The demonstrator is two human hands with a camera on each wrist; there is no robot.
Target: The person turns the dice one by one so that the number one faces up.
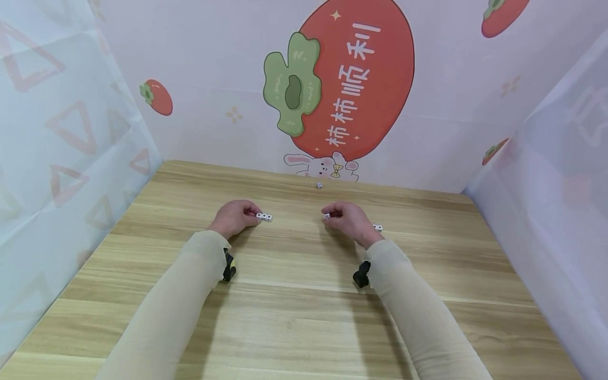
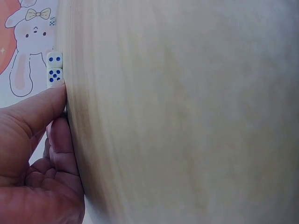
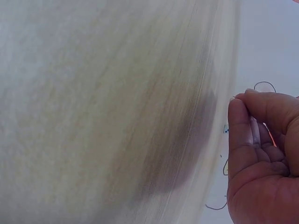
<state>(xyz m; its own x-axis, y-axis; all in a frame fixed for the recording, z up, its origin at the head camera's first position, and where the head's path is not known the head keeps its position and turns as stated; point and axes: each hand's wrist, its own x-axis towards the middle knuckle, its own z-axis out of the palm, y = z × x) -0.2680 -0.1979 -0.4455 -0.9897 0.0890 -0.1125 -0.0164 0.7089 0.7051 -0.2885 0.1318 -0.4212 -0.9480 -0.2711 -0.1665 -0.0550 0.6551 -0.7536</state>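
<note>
A short row of white dice [image 1: 264,217] lies on the wooden table, left of the middle. At the row's left end my left hand [image 1: 233,217] pinches with thumb and fingers. Blue pips show on two dice [image 2: 55,67] beyond the thumb in the left wrist view. Right of the middle, my right hand [image 1: 350,220] holds a single die [image 1: 326,216] between thumb and fingertips. That die is hidden behind the fingers in the right wrist view, where the right hand [image 3: 266,144] shows a shadow beside it on the table.
A lone die [image 1: 319,186] sits near the table's back edge. More dice [image 1: 377,228] lie just right of my right wrist, partly covered by it. Printed cloth walls [image 1: 214,132] enclose the wooden table [image 1: 290,316] at the back and both sides.
</note>
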